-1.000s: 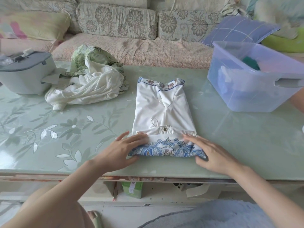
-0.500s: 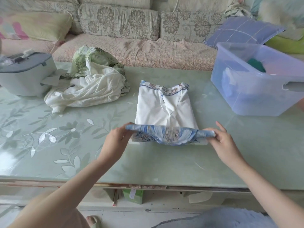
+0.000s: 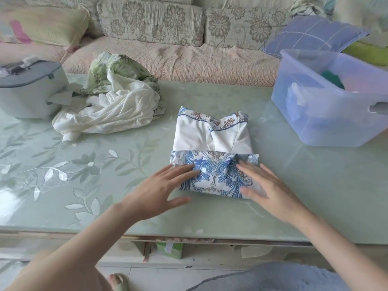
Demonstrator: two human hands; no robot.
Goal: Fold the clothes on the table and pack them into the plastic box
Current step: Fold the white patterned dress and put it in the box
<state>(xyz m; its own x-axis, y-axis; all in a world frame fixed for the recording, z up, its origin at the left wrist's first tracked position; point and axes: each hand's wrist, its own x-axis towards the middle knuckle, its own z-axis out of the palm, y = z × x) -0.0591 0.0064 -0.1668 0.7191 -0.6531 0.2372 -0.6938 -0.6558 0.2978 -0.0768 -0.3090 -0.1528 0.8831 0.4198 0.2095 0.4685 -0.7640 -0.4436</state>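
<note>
**Hands flat on the folded garment**

The green glass-topped table (image 3: 315,196) with its leaf pattern spread in front of me, and the floral sofa (image 3: 168,49) ran along its far side. The clear plastic box (image 3: 327,114) stood at the table's far right corner, with some blue and green cloth already inside. At the far left sat a grey lidded container (image 3: 27,89), and just beside it lay an unfolded heap of white and green-print clothes (image 3: 113,103).

The white garment with blue floral trim (image 3: 212,156) lay folded in the middle of the table, well apart from the box, its blue-patterned lower band turned up over the white part. My left hand (image 3: 159,190) lay open and flat, fingers spread, its fingertips on the band's left end. My right hand (image 3: 266,185) was likewise open and flat, resting on the band's right end. Neither hand gripped anything; both looked slightly blurred.
</note>
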